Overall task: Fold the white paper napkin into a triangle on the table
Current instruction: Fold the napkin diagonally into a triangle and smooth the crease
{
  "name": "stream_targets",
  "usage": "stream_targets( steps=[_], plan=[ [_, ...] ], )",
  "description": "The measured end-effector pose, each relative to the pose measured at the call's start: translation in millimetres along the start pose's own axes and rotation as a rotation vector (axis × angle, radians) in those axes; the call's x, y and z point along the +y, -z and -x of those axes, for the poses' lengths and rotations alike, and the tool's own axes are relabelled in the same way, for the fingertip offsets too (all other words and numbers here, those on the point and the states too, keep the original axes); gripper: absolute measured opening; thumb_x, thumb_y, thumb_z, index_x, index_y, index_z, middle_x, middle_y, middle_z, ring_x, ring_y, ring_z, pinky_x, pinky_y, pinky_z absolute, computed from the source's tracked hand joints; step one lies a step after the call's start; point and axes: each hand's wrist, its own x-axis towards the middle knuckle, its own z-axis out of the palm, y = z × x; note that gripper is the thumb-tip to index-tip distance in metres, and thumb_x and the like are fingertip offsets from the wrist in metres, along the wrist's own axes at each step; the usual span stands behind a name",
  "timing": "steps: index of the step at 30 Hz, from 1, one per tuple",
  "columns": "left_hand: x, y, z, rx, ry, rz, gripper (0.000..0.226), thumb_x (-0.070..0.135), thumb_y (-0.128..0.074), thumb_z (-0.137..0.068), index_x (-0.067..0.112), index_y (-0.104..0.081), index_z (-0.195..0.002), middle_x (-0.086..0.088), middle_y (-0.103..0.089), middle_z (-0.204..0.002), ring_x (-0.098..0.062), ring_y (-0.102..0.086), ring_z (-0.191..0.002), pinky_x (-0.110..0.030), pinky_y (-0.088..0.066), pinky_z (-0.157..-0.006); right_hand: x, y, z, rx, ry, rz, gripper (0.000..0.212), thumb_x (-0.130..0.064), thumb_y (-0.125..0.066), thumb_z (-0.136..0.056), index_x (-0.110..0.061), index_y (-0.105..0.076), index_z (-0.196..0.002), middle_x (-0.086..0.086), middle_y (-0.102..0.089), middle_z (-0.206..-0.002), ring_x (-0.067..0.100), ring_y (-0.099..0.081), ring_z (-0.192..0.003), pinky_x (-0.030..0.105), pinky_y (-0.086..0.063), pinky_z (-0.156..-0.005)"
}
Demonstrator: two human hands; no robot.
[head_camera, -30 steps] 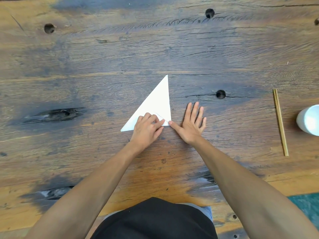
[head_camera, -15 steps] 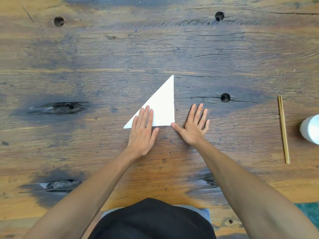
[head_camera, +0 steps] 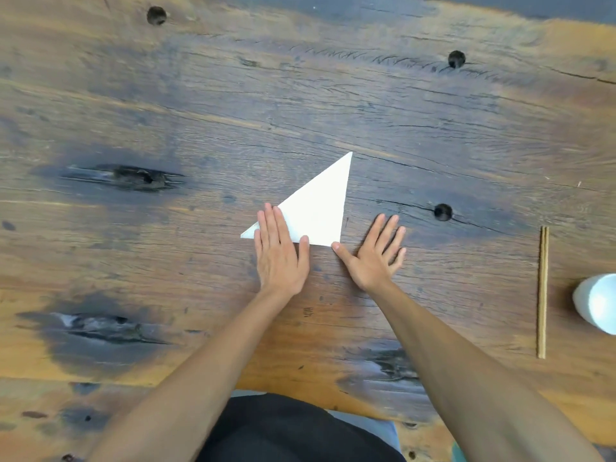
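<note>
The white paper napkin [head_camera: 320, 208] lies flat on the wooden table [head_camera: 333, 105] as a triangle, its long point aimed away from me. My left hand [head_camera: 280, 251] rests flat, fingers together, on the napkin's near left part and covers some of its lower edge. My right hand [head_camera: 375, 253] lies flat on the wood just right of the napkin, fingers spread, with its thumb tip touching the napkin's near right corner. Neither hand grips anything.
A pair of wooden chopsticks [head_camera: 542, 291] lies lengthwise at the right. A white cup [head_camera: 598, 303] sits at the right edge, partly cut off. Dark knot holes [head_camera: 443, 211] and cracks mark the wood. My dark clothing [head_camera: 293, 431] shows at the near table edge.
My left hand has uncurled from a fist at the napkin's near corner and slid left, flat, along its lower edge. My right hand has stayed beside the corner.
</note>
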Motion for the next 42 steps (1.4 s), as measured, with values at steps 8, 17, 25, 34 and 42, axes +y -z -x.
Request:
stream_targets(
  steps=[8,17,25,34,42],
  plan=[
    [17,-31,-7,0.04,0.232,-0.047,0.108,0.079,-0.028,-0.09,0.007,0.014,-0.159,-0.016,0.017,-0.168,-0.038,0.017,-0.155,-0.058,0.006,-0.123,1,-2,-1,0.013,0.005,-0.005,0.125,-0.096,-0.036,-0.077,-0.031,0.041,-0.15,-0.012,0.061,-0.145,0.015,0.057,-0.135,0.053,0.025,-0.118],
    [13,-38,-7,0.088,0.233,-0.053,0.108,0.08,-0.026,-0.089,0.007,0.007,-0.16,-0.016,0.011,-0.17,-0.039,0.013,-0.155,-0.059,0.004,-0.123,-33,15,2,0.227,0.411,0.155,0.074,-0.055,-0.035,-0.106,-0.019,-0.01,-0.166,0.002,0.009,-0.175,0.018,0.01,-0.16,0.047,-0.003,-0.125],
    [13,-38,-7,0.098,0.213,-0.1,0.101,0.069,-0.033,-0.091,0.004,0.002,-0.16,-0.019,0.006,-0.17,-0.041,0.009,-0.156,-0.061,-0.002,-0.123,-53,26,-56,0.002,0.959,0.554,0.06,-0.04,-0.027,-0.11,-0.022,-0.015,-0.166,-0.005,-0.009,-0.174,0.017,-0.005,-0.161,0.045,-0.014,-0.128],
    [13,-37,-6,0.117,0.206,-0.098,0.085,0.058,-0.026,-0.103,0.003,0.004,-0.16,-0.019,0.008,-0.169,-0.041,0.012,-0.155,-0.062,-0.001,-0.123,-30,75,-105,0.252,0.753,0.612,0.057,-0.04,-0.023,-0.111,-0.026,-0.018,-0.166,-0.007,-0.017,-0.173,0.018,-0.011,-0.161,0.047,-0.009,-0.128],
    [16,-36,-7,0.125,0.223,-0.113,0.076,0.048,-0.026,-0.104,0.002,-0.002,-0.16,-0.02,0.002,-0.169,-0.042,0.005,-0.156,-0.063,-0.007,-0.123,-63,53,-67,0.216,0.983,0.577,0.059,-0.036,-0.027,-0.109,-0.015,-0.024,-0.164,0.004,-0.021,-0.172,0.023,-0.015,-0.16,0.043,-0.006,-0.127]
  ],
)
